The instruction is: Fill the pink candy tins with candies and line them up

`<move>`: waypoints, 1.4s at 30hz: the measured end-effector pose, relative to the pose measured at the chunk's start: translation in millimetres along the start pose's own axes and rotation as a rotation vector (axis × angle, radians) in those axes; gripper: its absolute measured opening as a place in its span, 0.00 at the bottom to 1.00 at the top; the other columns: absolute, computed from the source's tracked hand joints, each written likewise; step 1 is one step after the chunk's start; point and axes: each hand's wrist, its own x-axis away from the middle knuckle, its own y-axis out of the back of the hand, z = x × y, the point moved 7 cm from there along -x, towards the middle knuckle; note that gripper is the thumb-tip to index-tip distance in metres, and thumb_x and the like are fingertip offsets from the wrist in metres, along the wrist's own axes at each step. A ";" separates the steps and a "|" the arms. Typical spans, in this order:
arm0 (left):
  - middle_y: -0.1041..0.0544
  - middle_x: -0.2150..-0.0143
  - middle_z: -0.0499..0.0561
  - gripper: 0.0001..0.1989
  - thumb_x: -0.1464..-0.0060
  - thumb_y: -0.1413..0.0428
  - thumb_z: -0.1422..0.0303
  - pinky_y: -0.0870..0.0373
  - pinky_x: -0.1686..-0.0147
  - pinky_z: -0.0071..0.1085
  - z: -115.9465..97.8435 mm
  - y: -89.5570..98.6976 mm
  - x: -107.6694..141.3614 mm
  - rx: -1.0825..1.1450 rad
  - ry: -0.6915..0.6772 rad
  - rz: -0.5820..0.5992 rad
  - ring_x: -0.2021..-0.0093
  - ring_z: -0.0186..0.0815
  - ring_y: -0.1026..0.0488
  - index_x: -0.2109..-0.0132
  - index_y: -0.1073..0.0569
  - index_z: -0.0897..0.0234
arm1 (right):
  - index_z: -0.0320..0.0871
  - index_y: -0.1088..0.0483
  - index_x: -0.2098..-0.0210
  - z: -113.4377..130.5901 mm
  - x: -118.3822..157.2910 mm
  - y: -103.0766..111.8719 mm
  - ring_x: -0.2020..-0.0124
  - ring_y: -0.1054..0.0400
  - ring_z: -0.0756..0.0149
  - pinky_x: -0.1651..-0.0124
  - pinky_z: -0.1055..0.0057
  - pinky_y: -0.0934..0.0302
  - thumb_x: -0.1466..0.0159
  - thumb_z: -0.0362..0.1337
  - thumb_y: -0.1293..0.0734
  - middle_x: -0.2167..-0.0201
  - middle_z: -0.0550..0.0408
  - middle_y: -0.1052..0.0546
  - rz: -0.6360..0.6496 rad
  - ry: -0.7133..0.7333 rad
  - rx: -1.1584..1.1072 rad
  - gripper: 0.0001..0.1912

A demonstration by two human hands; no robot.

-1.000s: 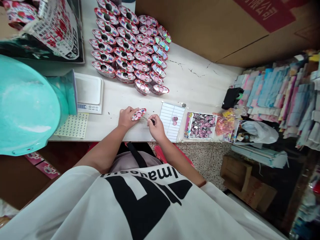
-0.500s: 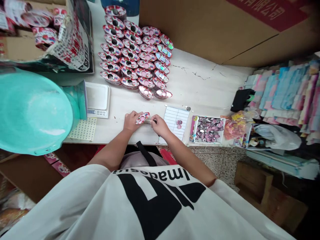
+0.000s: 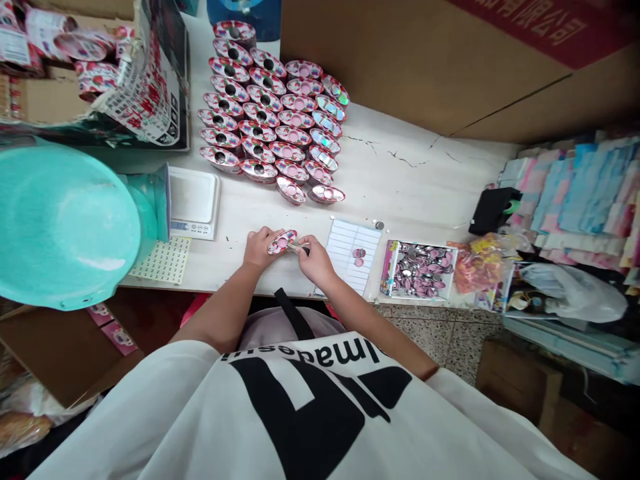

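Observation:
My left hand is closed round a small package with a red-and-white printed oval top and a pink disc at its middle. The top faces up, tilted a little. My right hand pinches a thin pale stick-like tool; its tip reaches the package's right end, and its exact kind is too small to make out. Beyond my hands, similar oval packages stand in rows, some with dark round holes and others with pink discs. A ruled sheet with a few pink discs lies right of my right hand.
A shallow box of pink and silvery discs sits near the table's front edge. To the left are a white scale, a number sheet, a turquoise basin and a carton of packages. Cardboard borders the back.
The view has shifted slightly. My right hand has come a little closer to the package, with the thin tool at its right end. My left hand keeps its grasp.

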 end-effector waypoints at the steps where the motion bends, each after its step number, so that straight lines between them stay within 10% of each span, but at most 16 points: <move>1: 0.27 0.58 0.55 0.27 0.49 0.38 0.54 0.41 0.57 0.41 0.0 -0.4 0.1 0.002 -0.003 -0.003 0.57 0.45 0.27 0.43 0.25 0.56 | 0.47 0.37 0.61 -5.5 -0.8 -2.9 0.72 0.36 0.64 0.64 0.68 0.43 0.39 0.36 0.37 0.74 0.60 0.30 0.026 -0.011 -0.052 0.06; 9: 0.27 0.57 0.57 0.30 0.51 0.37 0.51 0.41 0.56 0.42 4.7 -3.9 0.7 0.022 0.011 -0.003 0.57 0.46 0.28 0.43 0.26 0.57 | 0.46 0.35 0.69 -3.9 -16.6 -3.1 0.74 0.38 0.66 0.65 0.69 0.43 0.40 0.35 0.37 0.77 0.60 0.30 0.227 0.096 -0.059 0.02; 21: 0.27 0.56 0.57 0.31 0.53 0.36 0.54 0.41 0.55 0.43 2.3 -2.4 0.6 0.049 0.002 -0.008 0.56 0.47 0.28 0.42 0.26 0.59 | 0.46 0.31 0.64 -11.2 23.1 -17.3 0.66 0.31 0.60 0.61 0.66 0.38 0.37 0.38 0.39 0.69 0.53 0.25 -0.140 -0.131 -0.056 0.07; 42: 0.27 0.54 0.59 0.27 0.45 0.42 0.53 0.43 0.57 0.40 -4.7 -1.8 3.1 0.067 -0.007 -0.020 0.57 0.44 0.28 0.42 0.27 0.61 | 0.42 0.28 0.64 5.3 2.1 -0.8 0.68 0.29 0.62 0.61 0.69 0.37 0.38 0.40 0.41 0.74 0.55 0.23 -0.137 0.033 0.173 0.12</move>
